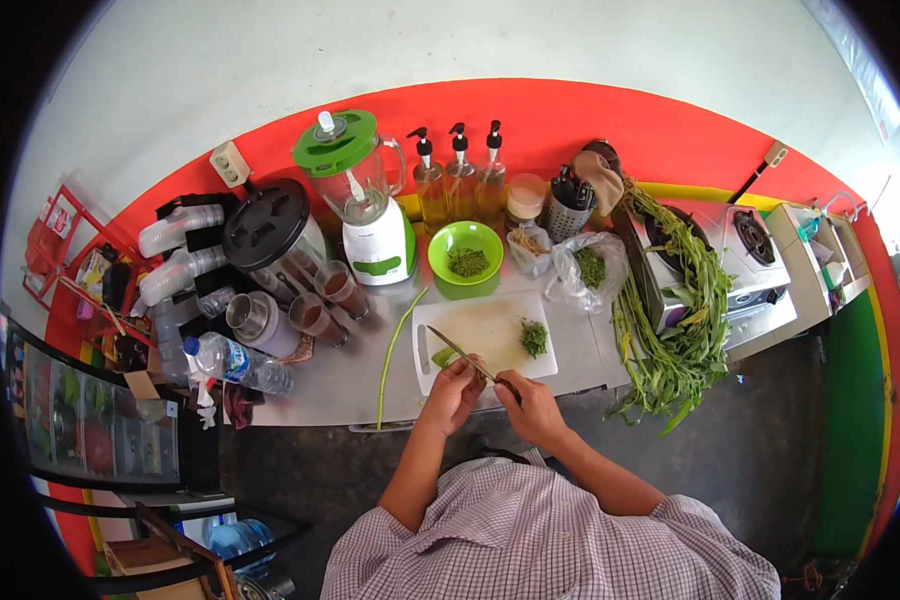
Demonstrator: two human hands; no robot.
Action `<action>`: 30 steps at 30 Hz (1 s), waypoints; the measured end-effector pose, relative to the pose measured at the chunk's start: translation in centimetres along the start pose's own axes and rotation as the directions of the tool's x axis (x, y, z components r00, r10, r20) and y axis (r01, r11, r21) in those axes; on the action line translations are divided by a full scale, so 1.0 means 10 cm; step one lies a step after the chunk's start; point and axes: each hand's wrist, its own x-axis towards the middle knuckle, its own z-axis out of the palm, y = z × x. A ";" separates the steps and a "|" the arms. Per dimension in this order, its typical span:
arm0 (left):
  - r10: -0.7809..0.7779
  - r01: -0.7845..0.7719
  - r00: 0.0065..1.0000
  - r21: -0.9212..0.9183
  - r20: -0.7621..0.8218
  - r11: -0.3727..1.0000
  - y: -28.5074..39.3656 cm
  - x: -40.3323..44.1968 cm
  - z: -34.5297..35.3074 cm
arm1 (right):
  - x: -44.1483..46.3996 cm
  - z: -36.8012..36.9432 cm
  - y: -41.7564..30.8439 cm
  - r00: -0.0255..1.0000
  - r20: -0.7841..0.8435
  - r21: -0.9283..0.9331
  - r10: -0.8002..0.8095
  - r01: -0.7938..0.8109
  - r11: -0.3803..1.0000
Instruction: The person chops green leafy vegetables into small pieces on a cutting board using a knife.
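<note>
My right hand (530,408) is closed round the handle of a knife (457,350), whose blade points up and left over the near part of a white cutting board (425,315). My left hand (454,394) is beside the blade with its fingers pinched together; what they hold is hidden. A green piece (444,357) lies on the board just beyond the left fingertips. Toward the board's right side sits a small heap of chopped greens (534,338). One long green stalk (395,350) lies on the counter left of the board.
Behind the board stand a green bowl (467,234) with chopped greens and a blender (378,250). Plastic bags (588,265) lie at the right, near long leafy greens (670,340) draped over a gas stove (740,290). Cups (320,318) and a water bottle (235,362) crowd the left.
</note>
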 end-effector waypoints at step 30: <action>-0.031 0.031 0.980 0.006 0.197 1.000 -0.13 0.07 0.25 | -0.19 -0.07 -0.01 0.987 -0.023 0.213 0.161 -0.152 0.965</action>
